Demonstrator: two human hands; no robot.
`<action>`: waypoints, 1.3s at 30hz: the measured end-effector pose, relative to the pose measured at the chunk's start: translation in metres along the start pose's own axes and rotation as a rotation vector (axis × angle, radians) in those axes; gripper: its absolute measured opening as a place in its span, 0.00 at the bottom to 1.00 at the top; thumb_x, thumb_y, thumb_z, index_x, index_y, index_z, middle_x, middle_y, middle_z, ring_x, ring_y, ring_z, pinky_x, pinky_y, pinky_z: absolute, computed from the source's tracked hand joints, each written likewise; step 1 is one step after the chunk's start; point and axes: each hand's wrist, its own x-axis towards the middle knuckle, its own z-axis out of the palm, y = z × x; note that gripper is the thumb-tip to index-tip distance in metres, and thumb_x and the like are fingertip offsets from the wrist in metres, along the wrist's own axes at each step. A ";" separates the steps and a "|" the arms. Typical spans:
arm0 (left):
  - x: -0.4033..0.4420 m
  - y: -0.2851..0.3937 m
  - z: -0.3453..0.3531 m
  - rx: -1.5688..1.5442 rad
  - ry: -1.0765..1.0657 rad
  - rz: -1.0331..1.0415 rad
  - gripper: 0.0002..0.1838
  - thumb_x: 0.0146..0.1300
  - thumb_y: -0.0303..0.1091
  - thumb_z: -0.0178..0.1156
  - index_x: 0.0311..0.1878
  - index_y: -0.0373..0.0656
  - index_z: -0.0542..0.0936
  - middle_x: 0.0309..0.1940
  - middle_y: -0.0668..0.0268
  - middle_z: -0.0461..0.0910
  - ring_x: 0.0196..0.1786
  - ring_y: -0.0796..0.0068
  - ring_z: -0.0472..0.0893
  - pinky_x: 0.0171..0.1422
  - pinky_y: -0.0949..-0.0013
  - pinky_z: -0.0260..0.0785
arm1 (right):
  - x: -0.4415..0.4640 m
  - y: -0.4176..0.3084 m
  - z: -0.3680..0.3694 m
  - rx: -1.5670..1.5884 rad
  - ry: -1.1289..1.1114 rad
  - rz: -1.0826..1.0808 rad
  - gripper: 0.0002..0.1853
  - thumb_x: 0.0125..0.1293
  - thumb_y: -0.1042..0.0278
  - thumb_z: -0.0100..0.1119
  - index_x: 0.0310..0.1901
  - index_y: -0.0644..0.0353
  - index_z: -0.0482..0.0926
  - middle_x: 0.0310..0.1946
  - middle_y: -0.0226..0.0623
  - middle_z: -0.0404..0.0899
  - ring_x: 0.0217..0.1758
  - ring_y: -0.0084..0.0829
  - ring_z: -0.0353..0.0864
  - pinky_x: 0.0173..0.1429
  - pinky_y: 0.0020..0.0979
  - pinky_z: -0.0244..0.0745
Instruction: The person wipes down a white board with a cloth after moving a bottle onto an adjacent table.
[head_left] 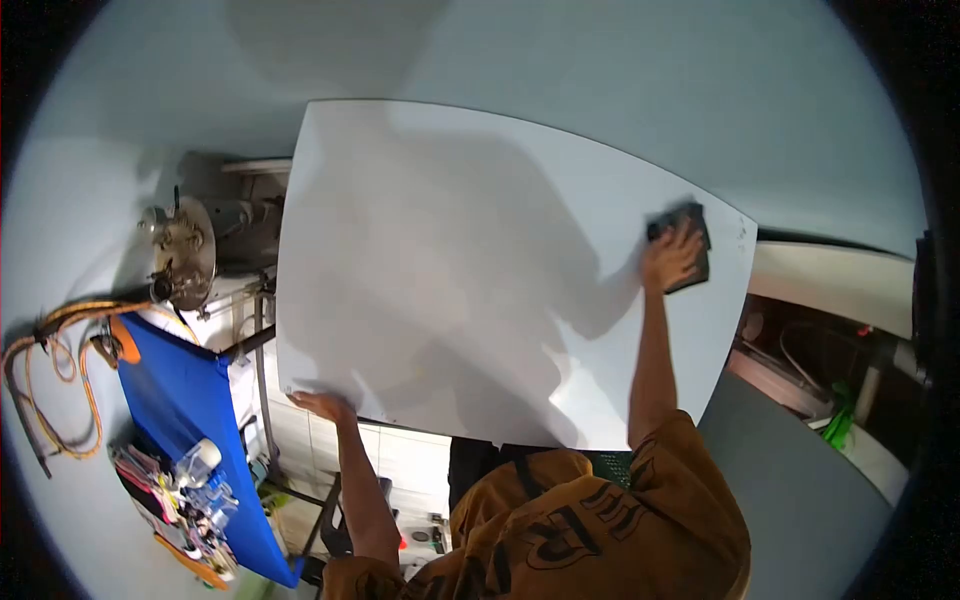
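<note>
Pale wall (600,60) spans the top of the frame; one white panel (450,230) fills the centre. At its upper right lies one dark pad (692,212), beneath the right hand (673,262), fingers spread. Left hand (322,404) is at the panel's lower-left edge, fingers extended; cannot tell whether pressed together. Risk: if unsecured, the panel could shift under uneven pressure. Count: two hands, one panel, one pad.
</note>
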 end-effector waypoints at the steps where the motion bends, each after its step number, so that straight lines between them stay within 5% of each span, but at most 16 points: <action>1: -0.001 0.006 0.004 -0.020 0.001 0.012 0.38 0.70 0.62 0.29 0.73 0.43 0.47 0.72 0.47 0.48 0.71 0.45 0.57 0.72 0.49 0.55 | -0.013 -0.039 -0.001 0.005 0.045 -0.076 0.27 0.71 0.48 0.39 0.70 0.38 0.58 0.72 0.38 0.53 0.75 0.40 0.48 0.66 0.65 0.48; 2: -0.002 0.011 0.006 -0.039 -0.001 0.027 0.38 0.70 0.62 0.29 0.73 0.43 0.48 0.71 0.46 0.49 0.70 0.44 0.57 0.71 0.48 0.56 | -0.025 -0.082 -0.013 0.021 0.062 -0.163 0.26 0.70 0.51 0.41 0.69 0.39 0.61 0.72 0.39 0.53 0.75 0.40 0.49 0.65 0.64 0.51; 3: -0.004 0.017 0.003 -0.011 -0.004 -0.001 0.38 0.70 0.62 0.29 0.73 0.43 0.48 0.71 0.46 0.49 0.70 0.43 0.58 0.71 0.48 0.56 | -0.032 -0.139 -0.053 0.048 -0.210 -0.130 0.26 0.68 0.53 0.44 0.68 0.41 0.63 0.71 0.39 0.54 0.75 0.41 0.49 0.65 0.63 0.51; 7: -0.008 0.029 0.004 0.041 -0.003 -0.068 0.37 0.71 0.60 0.28 0.72 0.41 0.49 0.70 0.45 0.51 0.69 0.42 0.59 0.70 0.48 0.57 | -0.109 -0.286 -0.065 0.270 -0.244 -0.461 0.27 0.68 0.51 0.45 0.68 0.45 0.62 0.72 0.39 0.53 0.76 0.43 0.46 0.70 0.61 0.42; 11: -0.005 0.022 0.004 0.072 0.002 -0.076 0.36 0.71 0.60 0.28 0.73 0.45 0.48 0.70 0.44 0.52 0.67 0.39 0.61 0.68 0.48 0.60 | -0.183 -0.394 -0.089 0.589 -0.199 -0.731 0.26 0.63 0.55 0.50 0.63 0.48 0.67 0.68 0.41 0.59 0.73 0.41 0.52 0.67 0.60 0.48; 14: -0.002 0.018 0.004 0.136 0.000 -0.061 0.36 0.71 0.60 0.28 0.73 0.45 0.47 0.69 0.43 0.52 0.67 0.39 0.62 0.68 0.47 0.61 | -0.223 -0.430 -0.111 0.760 -0.305 -0.992 0.23 0.63 0.57 0.51 0.60 0.49 0.71 0.66 0.41 0.61 0.72 0.39 0.54 0.69 0.61 0.46; 19: -0.016 0.036 0.007 0.035 -0.012 -0.051 0.36 0.71 0.60 0.29 0.73 0.46 0.47 0.69 0.42 0.53 0.66 0.38 0.63 0.67 0.46 0.62 | -0.226 -0.398 -0.101 0.984 -0.503 -1.458 0.20 0.63 0.51 0.54 0.57 0.36 0.76 0.69 0.31 0.61 0.74 0.33 0.52 0.76 0.51 0.40; 22: 0.023 -0.034 0.005 0.203 0.038 0.091 0.36 0.71 0.58 0.30 0.73 0.43 0.47 0.68 0.40 0.54 0.65 0.38 0.64 0.67 0.46 0.62 | -0.172 -0.316 -0.086 1.031 -0.443 -1.379 0.22 0.59 0.53 0.59 0.57 0.35 0.75 0.66 0.32 0.64 0.71 0.35 0.58 0.71 0.54 0.49; 25: 0.004 -0.001 0.004 0.097 -0.011 -0.096 0.36 0.71 0.58 0.30 0.73 0.42 0.46 0.68 0.41 0.54 0.65 0.39 0.63 0.66 0.45 0.62 | -0.091 -0.181 -0.074 0.711 -0.122 -1.258 0.24 0.52 0.59 0.62 0.54 0.45 0.76 0.62 0.35 0.67 0.65 0.40 0.65 0.63 0.52 0.61; 28: -0.008 0.012 0.003 0.084 -0.027 -0.088 0.36 0.71 0.59 0.30 0.73 0.43 0.46 0.69 0.41 0.52 0.66 0.39 0.63 0.66 0.44 0.63 | -0.019 -0.024 -0.099 0.473 -0.215 -0.805 0.24 0.52 0.67 0.60 0.54 0.51 0.77 0.61 0.44 0.68 0.63 0.50 0.65 0.64 0.50 0.60; 31: 0.007 -0.011 0.004 0.189 -0.055 -0.006 0.36 0.71 0.58 0.30 0.73 0.43 0.45 0.70 0.42 0.50 0.66 0.39 0.63 0.65 0.44 0.64 | -0.007 0.141 -0.065 0.113 -0.073 -0.483 0.23 0.69 0.60 0.44 0.64 0.52 0.69 0.67 0.46 0.62 0.69 0.48 0.60 0.67 0.48 0.55; 35: 0.011 -0.021 -0.002 0.087 -0.055 -0.007 0.37 0.71 0.56 0.33 0.72 0.38 0.45 0.70 0.42 0.49 0.65 0.41 0.64 0.66 0.44 0.62 | -0.022 0.215 -0.059 -0.023 -0.040 -0.091 0.22 0.72 0.56 0.42 0.65 0.46 0.67 0.68 0.45 0.61 0.69 0.49 0.59 0.67 0.49 0.55; 37: 0.035 -0.055 -0.002 0.131 -0.083 0.010 0.35 0.72 0.55 0.33 0.72 0.38 0.46 0.71 0.43 0.47 0.68 0.40 0.60 0.70 0.47 0.58 | -0.031 0.209 -0.051 -0.021 -0.095 0.148 0.27 0.73 0.45 0.31 0.71 0.36 0.55 0.74 0.36 0.48 0.75 0.42 0.49 0.71 0.55 0.42; 39: 0.063 -0.121 0.001 0.653 0.025 0.515 0.35 0.72 0.54 0.35 0.72 0.37 0.48 0.70 0.42 0.47 0.68 0.41 0.59 0.71 0.48 0.56 | -0.043 0.168 -0.052 -0.057 -0.197 0.443 0.29 0.72 0.40 0.26 0.72 0.35 0.51 0.75 0.36 0.43 0.77 0.40 0.42 0.72 0.58 0.36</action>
